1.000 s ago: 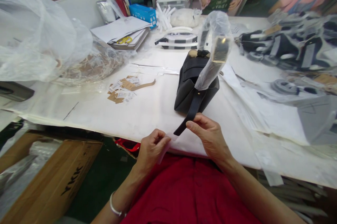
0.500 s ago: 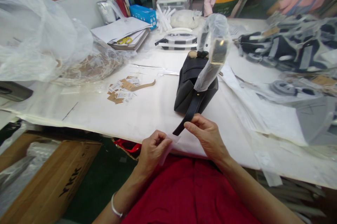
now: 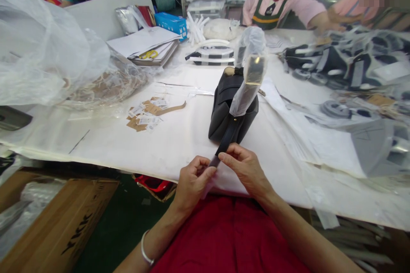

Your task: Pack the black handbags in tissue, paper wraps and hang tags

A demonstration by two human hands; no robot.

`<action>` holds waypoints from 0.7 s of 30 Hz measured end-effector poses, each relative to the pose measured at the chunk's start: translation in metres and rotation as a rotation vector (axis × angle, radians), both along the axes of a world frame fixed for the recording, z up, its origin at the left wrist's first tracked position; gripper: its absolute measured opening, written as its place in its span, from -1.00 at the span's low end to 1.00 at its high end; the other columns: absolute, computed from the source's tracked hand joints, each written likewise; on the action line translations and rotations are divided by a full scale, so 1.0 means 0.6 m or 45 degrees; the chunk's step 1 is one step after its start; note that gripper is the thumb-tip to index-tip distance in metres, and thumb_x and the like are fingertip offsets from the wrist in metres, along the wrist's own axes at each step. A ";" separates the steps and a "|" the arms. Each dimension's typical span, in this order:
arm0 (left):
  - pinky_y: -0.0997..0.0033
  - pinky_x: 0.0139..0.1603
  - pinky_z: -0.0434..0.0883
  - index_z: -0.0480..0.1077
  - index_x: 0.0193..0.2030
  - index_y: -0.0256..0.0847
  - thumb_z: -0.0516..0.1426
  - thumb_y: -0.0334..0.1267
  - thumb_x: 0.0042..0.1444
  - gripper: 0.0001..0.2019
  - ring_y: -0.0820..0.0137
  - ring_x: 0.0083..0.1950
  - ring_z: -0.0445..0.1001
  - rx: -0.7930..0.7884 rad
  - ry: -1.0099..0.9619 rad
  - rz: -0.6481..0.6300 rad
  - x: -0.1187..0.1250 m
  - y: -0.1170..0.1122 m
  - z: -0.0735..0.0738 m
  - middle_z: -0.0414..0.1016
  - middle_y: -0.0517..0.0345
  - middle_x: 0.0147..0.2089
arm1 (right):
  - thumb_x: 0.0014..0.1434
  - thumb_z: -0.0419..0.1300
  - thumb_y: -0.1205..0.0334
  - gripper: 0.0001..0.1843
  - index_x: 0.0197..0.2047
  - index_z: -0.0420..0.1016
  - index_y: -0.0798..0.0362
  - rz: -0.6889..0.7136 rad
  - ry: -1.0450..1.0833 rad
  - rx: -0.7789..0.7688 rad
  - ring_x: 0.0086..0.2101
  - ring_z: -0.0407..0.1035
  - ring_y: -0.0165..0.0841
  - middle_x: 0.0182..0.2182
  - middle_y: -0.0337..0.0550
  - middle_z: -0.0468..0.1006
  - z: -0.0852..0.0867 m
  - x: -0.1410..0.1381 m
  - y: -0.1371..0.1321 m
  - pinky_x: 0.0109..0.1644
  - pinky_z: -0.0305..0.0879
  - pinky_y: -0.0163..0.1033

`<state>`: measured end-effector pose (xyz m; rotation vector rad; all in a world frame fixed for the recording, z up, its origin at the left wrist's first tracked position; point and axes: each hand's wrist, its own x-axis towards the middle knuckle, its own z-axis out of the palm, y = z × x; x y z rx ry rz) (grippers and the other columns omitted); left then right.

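A black handbag (image 3: 221, 98) stands on the white table, its strap (image 3: 228, 138) reaching toward me. Clear plastic wrap (image 3: 245, 100) covers the upper strap and a gold buckle (image 3: 255, 70). My right hand (image 3: 245, 168) pinches the strap near its free end between thumb and fingers. Close by on the left, my left hand (image 3: 195, 181) is closed on a thin, see-through plastic sleeve (image 3: 214, 162), which now lies over the strap's tip. The sleeve's lower part hangs below my left fingers, partly hidden by them.
Paper tags (image 3: 144, 115) lie left of the bag. A big plastic bag (image 3: 48, 51) and papers with yellow-handled scissors (image 3: 149, 54) are farther left. Wrapped black pieces (image 3: 352, 55) pile up at right. A cardboard box (image 3: 64, 221) sits below the table. Co-workers (image 3: 278, 8) are across the table.
My left hand has moved up and right toward the strap. The plastic sleeve, just at the tip before, now covers the strap's end. The view has shifted slightly.
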<state>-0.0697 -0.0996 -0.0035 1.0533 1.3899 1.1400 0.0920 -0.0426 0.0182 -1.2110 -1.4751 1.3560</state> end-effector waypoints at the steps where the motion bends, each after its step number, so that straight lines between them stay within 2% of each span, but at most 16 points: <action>1: 0.52 -0.41 0.33 0.37 -0.31 -0.22 0.21 -0.05 0.11 -0.74 0.44 -0.42 0.44 -0.015 -0.049 -0.008 0.004 0.005 0.004 0.51 0.19 -0.43 | 0.11 0.31 -0.04 -0.70 -0.40 0.50 0.04 -0.001 -0.005 -0.006 -0.37 0.29 -0.36 -0.45 -0.25 0.45 0.002 0.000 0.001 -0.26 0.24 -0.28; 4: 0.51 -0.41 0.35 0.33 -0.31 -0.23 0.19 0.03 0.12 -0.67 0.43 -0.45 0.47 -0.061 -0.186 -0.010 0.014 0.019 0.015 0.52 0.17 -0.44 | 0.13 0.27 -0.09 -0.67 -0.34 0.52 0.04 -0.017 0.040 -0.037 -0.34 0.34 -0.34 -0.41 -0.22 0.51 0.007 0.004 0.004 -0.21 0.30 -0.25; 8: 0.45 -0.39 0.41 0.28 -0.29 -0.21 0.19 0.07 0.12 -0.64 0.38 -0.43 0.51 -0.047 -0.296 -0.016 0.022 0.046 0.022 0.52 0.15 -0.43 | 0.13 0.27 -0.13 -0.56 -0.10 0.54 0.05 -0.107 0.236 -0.123 -0.26 0.44 -0.28 -0.24 -0.11 0.61 0.005 0.021 0.011 -0.09 0.38 -0.16; 14: 0.58 -0.46 0.23 0.27 -0.32 -0.20 0.18 -0.04 0.16 -0.73 0.54 -0.47 0.30 0.199 -0.060 0.075 0.036 0.112 0.038 0.31 0.33 -0.49 | 0.12 0.30 -0.14 -0.53 -0.09 0.58 0.07 -0.196 0.245 -0.227 -0.25 0.51 -0.26 -0.21 -0.02 0.65 -0.006 0.050 0.020 -0.06 0.38 -0.12; 18: 0.56 -0.42 0.26 0.25 -0.34 -0.18 0.15 -0.11 0.18 -0.78 0.53 -0.45 0.30 0.323 0.056 0.122 0.053 0.150 0.063 0.28 0.33 -0.47 | 0.09 0.32 -0.14 -0.53 -0.13 0.62 0.10 -0.157 0.259 -0.199 -0.26 0.53 -0.23 -0.21 0.01 0.66 0.011 0.046 0.033 -0.12 0.42 -0.12; 21: 0.54 -0.38 0.30 0.26 -0.32 -0.18 0.15 -0.13 0.18 -0.80 0.50 -0.42 0.34 0.355 0.127 0.170 0.061 0.159 0.071 0.32 0.31 -0.44 | 0.06 0.33 -0.13 -0.54 -0.15 0.64 0.09 -0.165 0.273 -0.176 -0.34 0.53 -0.25 -0.31 -0.04 0.66 0.031 0.033 0.049 -0.23 0.45 -0.16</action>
